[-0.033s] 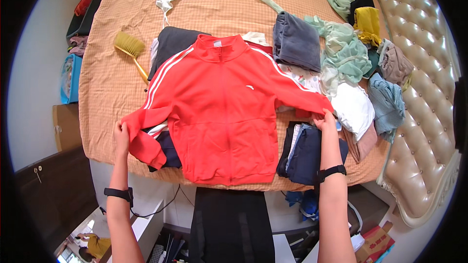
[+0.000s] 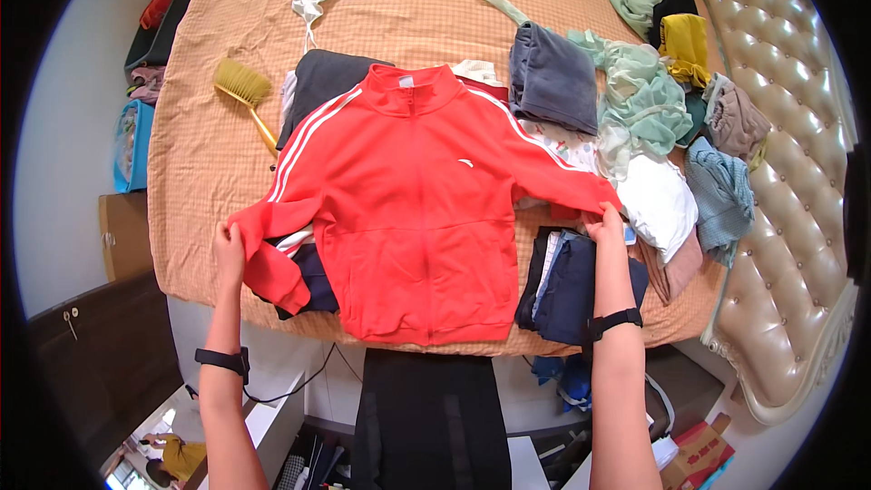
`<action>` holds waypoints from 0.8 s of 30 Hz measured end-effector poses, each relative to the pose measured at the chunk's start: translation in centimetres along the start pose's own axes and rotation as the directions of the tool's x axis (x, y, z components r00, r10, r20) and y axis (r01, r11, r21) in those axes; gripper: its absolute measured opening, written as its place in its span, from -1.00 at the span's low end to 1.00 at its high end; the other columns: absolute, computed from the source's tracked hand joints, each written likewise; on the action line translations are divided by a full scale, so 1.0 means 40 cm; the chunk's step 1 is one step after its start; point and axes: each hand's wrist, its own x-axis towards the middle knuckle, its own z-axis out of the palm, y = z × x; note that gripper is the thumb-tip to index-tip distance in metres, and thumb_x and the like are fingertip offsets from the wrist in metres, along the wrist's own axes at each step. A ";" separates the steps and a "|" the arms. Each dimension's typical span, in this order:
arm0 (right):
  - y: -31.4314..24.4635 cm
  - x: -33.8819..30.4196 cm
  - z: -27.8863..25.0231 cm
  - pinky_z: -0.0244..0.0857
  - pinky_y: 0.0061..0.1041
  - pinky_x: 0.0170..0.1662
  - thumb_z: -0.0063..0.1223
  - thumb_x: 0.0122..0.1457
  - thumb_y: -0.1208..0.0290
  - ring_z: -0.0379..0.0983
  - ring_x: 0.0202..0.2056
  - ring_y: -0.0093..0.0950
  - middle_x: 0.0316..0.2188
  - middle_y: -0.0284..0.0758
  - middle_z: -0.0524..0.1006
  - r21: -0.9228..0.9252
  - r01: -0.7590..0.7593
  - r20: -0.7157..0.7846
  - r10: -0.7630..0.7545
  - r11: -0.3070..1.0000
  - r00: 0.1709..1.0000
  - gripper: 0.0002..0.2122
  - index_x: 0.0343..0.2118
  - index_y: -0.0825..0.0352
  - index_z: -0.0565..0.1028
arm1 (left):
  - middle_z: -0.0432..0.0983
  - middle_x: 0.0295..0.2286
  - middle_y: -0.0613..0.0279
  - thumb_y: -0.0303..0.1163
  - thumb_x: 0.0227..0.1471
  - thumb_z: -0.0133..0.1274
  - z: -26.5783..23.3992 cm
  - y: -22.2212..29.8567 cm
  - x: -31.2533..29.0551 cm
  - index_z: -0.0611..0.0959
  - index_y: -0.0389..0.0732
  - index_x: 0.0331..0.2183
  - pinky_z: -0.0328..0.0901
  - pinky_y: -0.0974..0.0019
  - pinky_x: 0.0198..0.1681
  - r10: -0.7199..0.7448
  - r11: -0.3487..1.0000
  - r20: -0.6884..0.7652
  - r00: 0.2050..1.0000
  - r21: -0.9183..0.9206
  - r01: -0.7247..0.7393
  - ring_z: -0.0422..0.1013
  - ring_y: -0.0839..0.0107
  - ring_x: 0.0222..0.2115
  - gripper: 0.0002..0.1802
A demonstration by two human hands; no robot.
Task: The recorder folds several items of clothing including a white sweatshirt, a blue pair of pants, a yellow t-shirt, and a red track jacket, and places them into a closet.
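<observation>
Red track jacket (image 2: 413, 209) lay front-up and spread flat on the orange quilted bedspread (image 2: 209, 154), collar away from the person, hem at the near bed edge. White stripes ran down both sleeves; small white logo patch sat on the chest, shape only, too small to read. L hand (image 2: 229, 249) pinched the jacket's L cuff, sleeve end folded under and bunched there. R hand (image 2: 606, 225) pinched the R cuff, fingers closed on fabric. Black band on each wrist.

Rel. to jacket: dark grey garment partly hidden under its L shoulder; navy folded stack (image 2: 570, 286) just beside its R hem, half covered by R forearm. Grey folded piece (image 2: 552, 77) beyond R shoulder. Yellow hand brush (image 2: 243, 91) to the L, near. Mixed clothes pile, mint/white/yellow, to the R; items overlapped, hard to tell apart. Red-orange carton (image 2: 694, 458) on floor lower R, cut off by frame rim.
</observation>
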 end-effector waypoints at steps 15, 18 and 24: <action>0.092 -0.300 0.129 0.24 -0.51 -0.08 -0.04 0.07 0.47 0.35 -0.16 -0.51 -0.18 -0.33 0.39 0.240 0.676 0.146 -0.714 0.697 0.685 -0.72 -0.13 0.37 0.32 | -0.09 0.10 0.00 -0.15 -0.33 0.22 0.592 0.492 -0.246 0.20 -0.13 0.04 -0.08 -0.06 0.09 0.572 0.554 0.543 0.615 0.297 -0.778 -0.10 0.02 0.10 -0.12; 0.046 -0.313 0.118 0.22 -0.53 -0.07 -0.04 0.06 0.49 0.35 -0.16 -0.51 -0.19 -0.32 0.39 0.313 0.639 0.108 -0.695 0.702 0.711 -0.73 -0.15 0.38 0.33 | -0.19 0.13 0.03 -0.06 -0.38 0.23 0.643 0.488 -0.246 0.12 -0.07 0.10 -0.17 -0.17 0.10 0.498 0.489 0.587 0.638 0.417 -0.766 -0.20 0.05 0.14 0.00; -0.069 -0.240 0.043 -0.03 -0.31 0.13 -0.11 0.09 0.05 0.15 0.06 -0.37 0.03 -0.24 0.25 0.596 0.158 0.372 -0.445 0.787 0.815 -0.46 0.02 0.38 0.21 | -0.19 0.14 0.05 0.02 -0.33 0.18 0.713 0.528 -0.256 0.09 -0.08 0.11 -0.26 -0.19 0.11 0.458 0.525 0.587 0.667 0.427 -0.736 -0.23 0.07 0.15 0.00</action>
